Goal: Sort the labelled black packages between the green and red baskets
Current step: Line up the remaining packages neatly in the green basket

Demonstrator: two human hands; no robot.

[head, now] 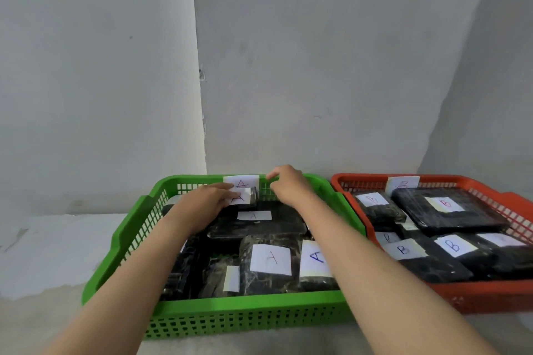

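Two baskets side by side against a wall (pixel 317 66), left basket (pixel 245 317) holding A packages (pixel 269 265), right basket (pixel 490 297) B packages (pixel 450 210)

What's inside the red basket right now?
The red basket holds black packages with white B labels, overlapping each other. Its floor and anything beneath them are covered.

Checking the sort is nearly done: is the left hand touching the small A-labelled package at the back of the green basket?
Touching. The head view shows the left hand fingers lying over the small package label, no gap visible.
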